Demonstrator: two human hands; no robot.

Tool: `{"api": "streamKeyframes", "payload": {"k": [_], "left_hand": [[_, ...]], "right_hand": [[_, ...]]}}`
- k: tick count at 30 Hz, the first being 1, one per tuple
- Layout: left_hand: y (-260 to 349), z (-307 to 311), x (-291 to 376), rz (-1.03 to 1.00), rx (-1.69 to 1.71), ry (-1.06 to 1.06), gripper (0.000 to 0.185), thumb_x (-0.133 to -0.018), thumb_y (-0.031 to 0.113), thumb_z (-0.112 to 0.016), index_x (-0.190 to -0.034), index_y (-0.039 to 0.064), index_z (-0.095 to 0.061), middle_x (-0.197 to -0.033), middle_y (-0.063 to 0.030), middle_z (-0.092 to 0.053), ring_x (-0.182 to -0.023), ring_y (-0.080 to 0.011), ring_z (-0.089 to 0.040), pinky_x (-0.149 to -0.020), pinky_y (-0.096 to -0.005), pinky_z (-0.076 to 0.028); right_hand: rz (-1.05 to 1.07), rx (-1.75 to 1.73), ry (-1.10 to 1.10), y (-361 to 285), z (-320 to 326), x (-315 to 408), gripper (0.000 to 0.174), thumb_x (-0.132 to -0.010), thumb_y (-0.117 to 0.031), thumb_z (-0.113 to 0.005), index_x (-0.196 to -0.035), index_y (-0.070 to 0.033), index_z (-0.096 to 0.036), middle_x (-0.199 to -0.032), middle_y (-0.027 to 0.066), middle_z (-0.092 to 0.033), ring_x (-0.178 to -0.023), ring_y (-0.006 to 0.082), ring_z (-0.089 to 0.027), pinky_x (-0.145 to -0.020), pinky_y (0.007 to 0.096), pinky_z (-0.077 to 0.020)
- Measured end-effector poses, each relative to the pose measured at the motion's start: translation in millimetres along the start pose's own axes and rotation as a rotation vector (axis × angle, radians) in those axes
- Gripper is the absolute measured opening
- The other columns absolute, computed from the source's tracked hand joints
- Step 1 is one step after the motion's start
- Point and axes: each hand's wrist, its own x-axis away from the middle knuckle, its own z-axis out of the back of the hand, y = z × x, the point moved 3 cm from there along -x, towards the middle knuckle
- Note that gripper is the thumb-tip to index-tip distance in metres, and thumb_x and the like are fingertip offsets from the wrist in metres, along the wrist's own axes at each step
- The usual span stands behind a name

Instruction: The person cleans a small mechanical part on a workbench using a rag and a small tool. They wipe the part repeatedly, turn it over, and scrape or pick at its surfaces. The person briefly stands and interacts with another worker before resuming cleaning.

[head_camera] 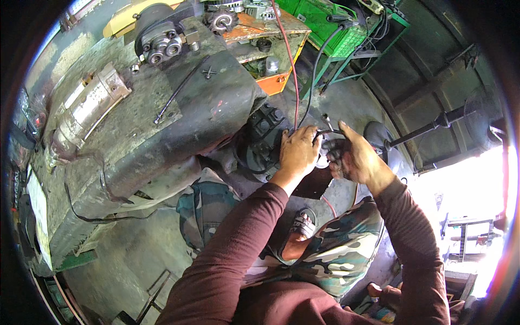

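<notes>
Both hands are together in front of me, over a dark metal machine part [260, 142] that stands low beside the bench. My left hand [300, 151] lies on its right side, fingers bent at a thin black ring or band [330, 132]. My right hand [352, 156] is just to the right, its thumb raised by the ring's other end and its blackened fingers curled inward. Between the hands a bright metal piece [322, 161] shows, mostly hidden. A socket-like metal tool end [326, 118] sticks up behind the fingers. What each hand grips cannot be made out.
The workbench [134, 142] at left holds a metal cylinder [87, 111], a hydraulic-looking unit [162, 44], a long rod [180, 90] and small bolts [209, 73]. Red [291, 61] and black [319, 61] cables hang down ahead. A pedestal fan [479, 113] stands right; another person's foot [374, 289] shows lower right.
</notes>
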Motion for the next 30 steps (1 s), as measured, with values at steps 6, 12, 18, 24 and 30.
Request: {"api": "streamKeyframes", "payload": {"k": [6, 12, 18, 24, 30], "left_hand": [[2, 5, 2, 0.001, 0.044, 0.015, 0.041, -0.097, 0.024, -0.067, -0.135, 0.009, -0.065, -0.136, -0.0105, -0.068, -0.127, -0.0329, -0.064, -0.118, -0.0602, -0.035], [0, 1, 1, 0.001, 0.048, 0.027, 0.036, -0.100, 0.028, -0.064, -0.131, 0.008, -0.066, -0.133, -0.0119, -0.069, -0.125, -0.0338, -0.065, -0.116, -0.0606, -0.037], [-2, 0, 1, -0.050, 0.041, 0.078, 0.037, -0.104, 0.034, -0.060, -0.129, 0.007, -0.067, -0.131, -0.0131, -0.071, -0.122, -0.0350, -0.066, -0.114, -0.0612, -0.039], [-2, 0, 0, -0.085, 0.015, 0.056, 0.037, -0.105, 0.034, -0.059, -0.128, 0.007, -0.068, -0.131, -0.0126, -0.071, -0.121, -0.0339, -0.066, -0.114, -0.0613, -0.039], [-2, 0, 1, -0.089, 0.022, 0.089, 0.038, -0.105, 0.035, -0.057, -0.128, 0.007, -0.069, -0.130, -0.0121, -0.071, -0.121, -0.0329, -0.067, -0.114, -0.0598, -0.039]], "right_hand": [[-0.023, -0.032, 0.071, -4, -11, -34, 0.055, -0.104, -0.063, -0.049, -0.082, -0.015, -0.064, -0.068, 0.0019, -0.058, -0.057, 0.0187, -0.051, -0.055, 0.0376, -0.0408], [-0.037, 0.101, 0.109, -7, 1, -48, 0.034, -0.098, -0.040, -0.066, -0.077, -0.014, -0.062, -0.062, -0.0006, -0.054, -0.051, 0.0155, -0.049, -0.050, 0.0335, -0.0405], [0.346, 1.979, -0.112, -80, -1, -45, 0.020, -0.086, -0.024, -0.073, -0.089, -0.004, -0.077, -0.079, 0.0124, -0.071, -0.067, 0.0283, -0.068, -0.064, 0.0412, -0.0548], [1.087, 2.410, 0.036, -73, -24, -4, 0.023, -0.085, -0.018, -0.070, -0.107, -0.013, -0.077, -0.113, 0.0089, -0.069, -0.122, 0.0274, -0.062, -0.100, 0.0472, -0.0462], [0.556, 1.262, 0.364, -55, 16, 20, 0.039, -0.095, -0.044, -0.072, -0.094, -0.005, -0.074, -0.077, 0.0096, -0.068, -0.069, 0.0311, -0.065, -0.061, 0.0382, -0.0496]]}}
